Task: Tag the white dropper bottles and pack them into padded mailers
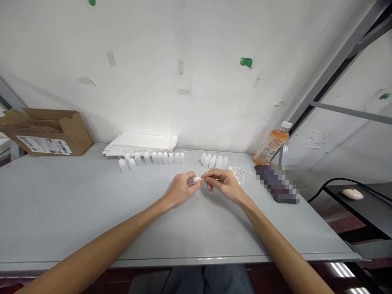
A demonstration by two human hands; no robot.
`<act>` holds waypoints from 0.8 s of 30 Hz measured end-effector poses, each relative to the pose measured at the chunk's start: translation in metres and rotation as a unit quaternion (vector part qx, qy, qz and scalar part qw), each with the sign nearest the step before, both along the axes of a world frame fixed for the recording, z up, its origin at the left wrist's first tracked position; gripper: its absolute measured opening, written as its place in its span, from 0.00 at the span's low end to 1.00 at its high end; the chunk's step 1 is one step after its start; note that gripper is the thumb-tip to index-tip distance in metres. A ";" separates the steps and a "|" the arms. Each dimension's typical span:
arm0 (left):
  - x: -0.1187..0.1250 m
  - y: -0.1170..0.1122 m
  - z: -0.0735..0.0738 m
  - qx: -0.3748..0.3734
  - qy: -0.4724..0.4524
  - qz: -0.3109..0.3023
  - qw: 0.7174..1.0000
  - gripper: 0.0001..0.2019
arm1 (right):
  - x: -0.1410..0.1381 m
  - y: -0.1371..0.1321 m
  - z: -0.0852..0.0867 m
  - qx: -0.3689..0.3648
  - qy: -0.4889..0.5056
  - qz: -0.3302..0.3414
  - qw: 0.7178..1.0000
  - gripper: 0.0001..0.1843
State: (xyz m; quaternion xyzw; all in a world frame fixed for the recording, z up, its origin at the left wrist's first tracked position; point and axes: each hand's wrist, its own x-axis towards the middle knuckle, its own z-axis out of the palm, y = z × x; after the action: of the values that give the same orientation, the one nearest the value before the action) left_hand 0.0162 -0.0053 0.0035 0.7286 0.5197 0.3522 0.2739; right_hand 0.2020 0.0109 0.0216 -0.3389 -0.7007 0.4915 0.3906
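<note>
While the left hand (179, 190) curls its fingers around a small white bottle (193, 180) at the frame's centre, the right hand (226, 184) bends inward, fingertips at the bottle's tip; whether they grasp anything, I cannot tell. It partly hides white loops (239, 174); beyond, similar bottles (165, 158) line the surface (92, 204), with a carton (76, 136) at left.

Over the grey table (92, 204), the left grip (180, 188) holds a small white plastic bottle (192, 180), the right grip (226, 183) pinching its right end.
</note>
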 end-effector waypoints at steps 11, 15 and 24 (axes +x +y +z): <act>-0.007 0.005 -0.005 0.119 0.163 -0.039 0.979 0.13 | 0.000 0.000 -0.004 -0.037 -0.017 0.029 0.999 0.11; -0.008 0.004 -0.007 0.143 0.178 -0.068 0.971 0.11 | 0.001 0.001 -0.003 -0.055 0.008 0.062 0.997 0.16; -0.010 0.000 -0.004 0.166 0.211 -0.111 0.957 0.07 | 0.002 0.000 -0.005 -0.074 0.004 0.093 0.993 0.15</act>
State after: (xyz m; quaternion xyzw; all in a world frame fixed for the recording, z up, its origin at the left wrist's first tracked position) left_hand 0.0065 -0.0051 -0.0005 0.8746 0.4159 0.2390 0.0706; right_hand 0.2040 0.0107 0.0171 -0.2985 -0.6888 0.5778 0.3202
